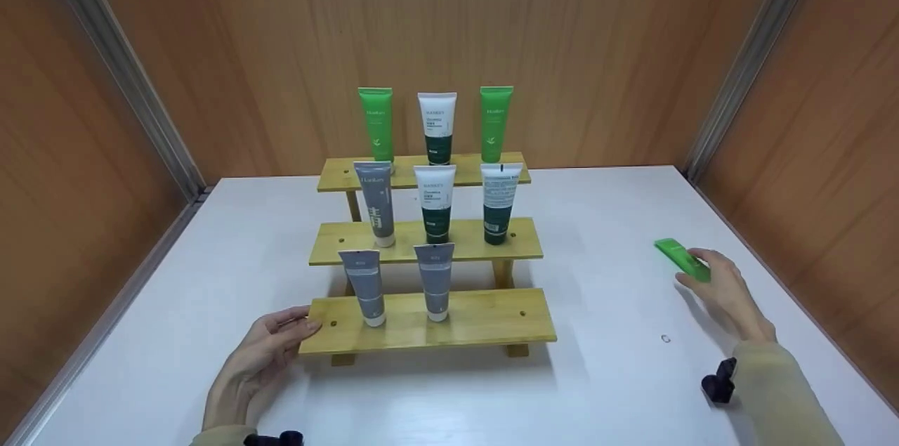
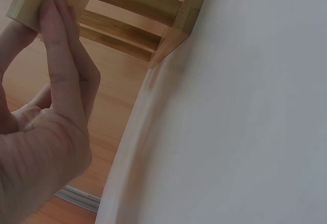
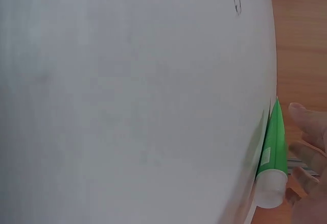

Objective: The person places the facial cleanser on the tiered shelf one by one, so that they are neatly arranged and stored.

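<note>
My left hand (image 1: 260, 351) pinches the left end of the lowest step of a wooden three-step display stand (image 1: 484, 326). In the left wrist view, the fingers (image 2: 64, 71) press the underside of that step. Far to the right, my right hand (image 1: 727, 295) hovers with thumb and fingers spread about the near end of a green squeeze tube (image 1: 681, 258). The right wrist view has this tube (image 3: 274, 142) lying on the table, its white cap (image 3: 271, 188) showing; the fingers (image 3: 309, 155) appear apart from it.
Two grey tubes (image 1: 435, 282) stand on the lowest step. The middle step holds a grey tube (image 1: 377, 200) and two white-and-dark-green tubes (image 1: 435, 200). On top, a white-and-green tube (image 1: 437, 124) stands between two green ones (image 1: 496, 123). A small ring-shaped mark (image 1: 666, 338) shows on the white table (image 1: 604, 390); wooden walls (image 1: 597, 46) enclose it.
</note>
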`<state>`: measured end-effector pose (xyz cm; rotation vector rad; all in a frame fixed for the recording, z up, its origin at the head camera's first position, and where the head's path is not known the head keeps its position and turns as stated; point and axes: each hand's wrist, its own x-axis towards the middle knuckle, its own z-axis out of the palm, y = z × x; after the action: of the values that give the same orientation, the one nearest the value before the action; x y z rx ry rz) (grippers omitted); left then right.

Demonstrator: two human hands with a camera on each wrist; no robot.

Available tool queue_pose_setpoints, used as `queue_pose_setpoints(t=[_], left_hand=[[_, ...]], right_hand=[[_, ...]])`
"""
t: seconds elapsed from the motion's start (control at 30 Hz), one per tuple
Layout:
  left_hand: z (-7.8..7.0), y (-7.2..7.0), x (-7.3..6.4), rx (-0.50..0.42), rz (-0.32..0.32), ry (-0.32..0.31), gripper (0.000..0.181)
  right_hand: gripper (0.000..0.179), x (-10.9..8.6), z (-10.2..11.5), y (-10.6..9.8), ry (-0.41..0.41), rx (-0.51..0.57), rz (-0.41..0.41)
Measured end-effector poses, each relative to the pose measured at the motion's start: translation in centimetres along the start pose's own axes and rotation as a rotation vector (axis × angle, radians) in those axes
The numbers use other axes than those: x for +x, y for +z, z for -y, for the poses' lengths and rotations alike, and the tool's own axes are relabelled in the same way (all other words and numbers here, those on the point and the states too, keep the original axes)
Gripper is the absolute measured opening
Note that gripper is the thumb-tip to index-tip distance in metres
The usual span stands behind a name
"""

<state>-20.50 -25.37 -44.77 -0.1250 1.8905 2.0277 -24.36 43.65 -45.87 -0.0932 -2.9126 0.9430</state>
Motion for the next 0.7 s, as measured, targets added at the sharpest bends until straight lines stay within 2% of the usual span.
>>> queue_pose_setpoints(t=[0.17, 0.3, 0.53, 0.7], left_hand=[[-0.04, -0.11, -0.04, -0.01, 0.013, 0.003, 0.06], [-0.09, -0.16, -0.05, -0.02, 0.02, 0.004, 0.058], [-0.12, -0.26, -0.08, -0.024, 0.029, 0.005, 0.053], [-0.1, -0.19, -0.1, -0.02, 0.015, -0.007, 0.057]], right_hand=[[0.075, -0.17, -0.39, -0.3, 0.058, -0.016, 0.076], [0.079, -0.11, -0.57, -0.41, 0.062, -0.028, 0.11], [0.075, -0.08, -0.43, -0.27, 0.049, -0.024, 0.096], [0.068, -0.12, -0.34, -0.2, 0.047, -0.016, 0.075]])
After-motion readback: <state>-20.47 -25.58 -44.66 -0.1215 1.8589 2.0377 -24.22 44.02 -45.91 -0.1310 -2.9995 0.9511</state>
